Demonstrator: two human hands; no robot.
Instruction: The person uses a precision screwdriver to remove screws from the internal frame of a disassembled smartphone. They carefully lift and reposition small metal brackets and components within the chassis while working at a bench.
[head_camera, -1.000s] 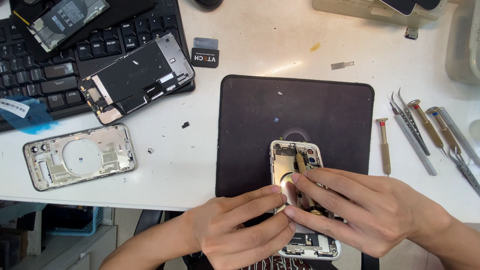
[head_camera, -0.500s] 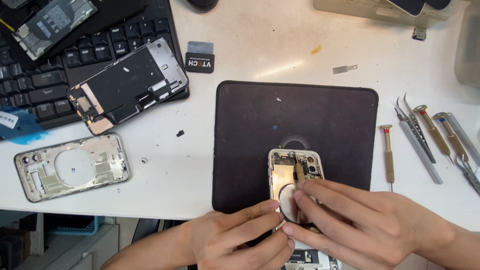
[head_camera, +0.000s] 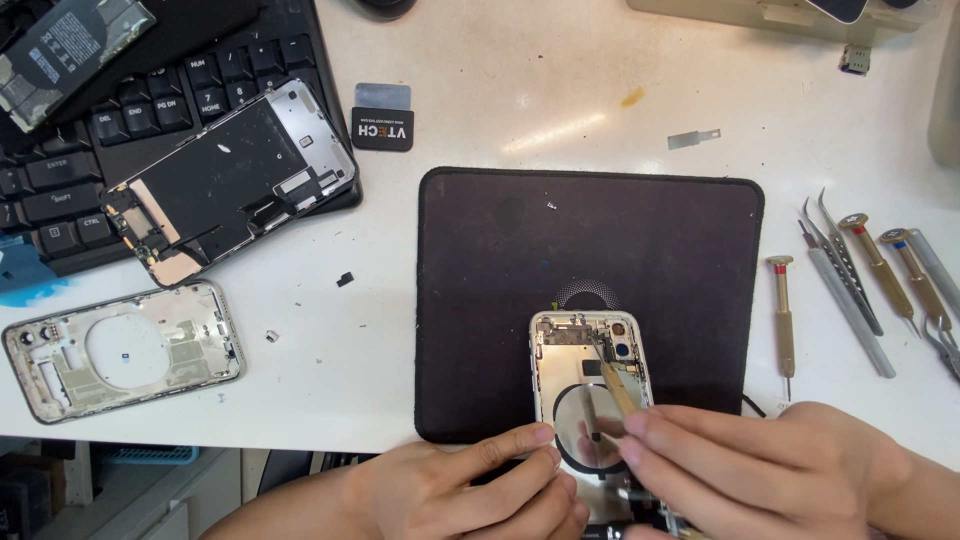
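A: Both hands have slid lower in view. The left hand (head_camera: 470, 490) presses curled fingers on the near end of the phone housing (head_camera: 590, 400), pinning it to the black mat (head_camera: 590, 250).

B: And the right hand (head_camera: 760, 470)?

A: Closed around a wooden-handled tool (head_camera: 612, 380), tip now probing near the camera corner; the exact contact is hard to see. Screwdrivers and tweezers (head_camera: 860, 270) lie beyond its knuckles; a second empty frame (head_camera: 120, 350) sits far left.

keyboard (head_camera: 90, 170), spare phone frame (head_camera: 120, 350), tweezers (head_camera: 850, 275)
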